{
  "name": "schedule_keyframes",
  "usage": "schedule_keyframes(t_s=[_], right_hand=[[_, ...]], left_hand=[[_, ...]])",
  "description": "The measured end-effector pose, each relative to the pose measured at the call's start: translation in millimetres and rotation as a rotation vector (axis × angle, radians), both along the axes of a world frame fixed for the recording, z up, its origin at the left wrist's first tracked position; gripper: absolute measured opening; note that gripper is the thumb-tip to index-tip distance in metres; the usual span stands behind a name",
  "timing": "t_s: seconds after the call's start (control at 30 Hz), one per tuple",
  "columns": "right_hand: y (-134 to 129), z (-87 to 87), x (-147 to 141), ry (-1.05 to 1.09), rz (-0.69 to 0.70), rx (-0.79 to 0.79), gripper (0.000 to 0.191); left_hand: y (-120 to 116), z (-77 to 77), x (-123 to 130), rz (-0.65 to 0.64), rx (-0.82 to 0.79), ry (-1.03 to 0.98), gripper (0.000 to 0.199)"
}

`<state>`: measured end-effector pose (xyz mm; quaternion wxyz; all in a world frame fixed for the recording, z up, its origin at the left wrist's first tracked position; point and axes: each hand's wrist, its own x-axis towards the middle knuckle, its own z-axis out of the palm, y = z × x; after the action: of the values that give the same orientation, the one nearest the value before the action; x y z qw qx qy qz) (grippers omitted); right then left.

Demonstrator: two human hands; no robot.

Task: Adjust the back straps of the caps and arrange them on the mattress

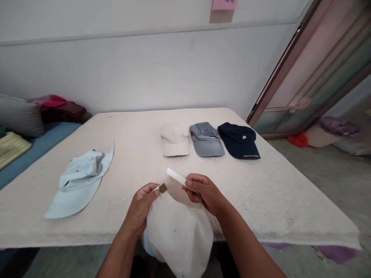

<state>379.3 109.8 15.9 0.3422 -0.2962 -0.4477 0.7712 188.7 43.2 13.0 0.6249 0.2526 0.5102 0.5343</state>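
Between my hands, at the table's front edge, hangs a white baseball cap (179, 231) with its back opening toward the table. My left hand (142, 204) pinches the cap's edge beside a small brass-coloured buckle (163, 188). The fingers of my right hand (203, 191) are closed on the cap's white back strap (176, 176), whose loose end points up and left. Strap and buckle are apart. A bit of light blue shows under the cap at its lower left. A light blue cap (84, 170) lies on the left of the table, its strap sticking out.
Toward the back stand a cream cap (175, 141), a grey cap (206, 139) and a navy cap (239, 139) in a row. A pale textured cloth (278, 204) covers the table. Cushions (20, 116) lie at left; a sliding door (307, 77) is at right.
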Motion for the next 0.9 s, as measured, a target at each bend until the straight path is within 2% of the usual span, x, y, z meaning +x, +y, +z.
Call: schedule_keyframes(t_s=[0.13,0.33,0.57,0.9], right_hand=[[0,2.5,-3,0.000,0.028,-0.014,0.018],[1,-2.9,-4,-0.021,0.038,-0.004,0.023],[-3,-2.7,-6,0.012,0.077,-0.026,0.020],[-5,-7.5,-9,0.069,0.125,-0.034,0.022]], left_hand=[[0,-0.5,-1,-0.013,0.004,-0.067,0.019],[-1,1.2,0,-0.005,0.020,-0.116,0.011],[0,5.8,0,0.112,-0.021,-0.281,0.018],[0,6.4,0,0.060,-0.016,-0.331,0.014]])
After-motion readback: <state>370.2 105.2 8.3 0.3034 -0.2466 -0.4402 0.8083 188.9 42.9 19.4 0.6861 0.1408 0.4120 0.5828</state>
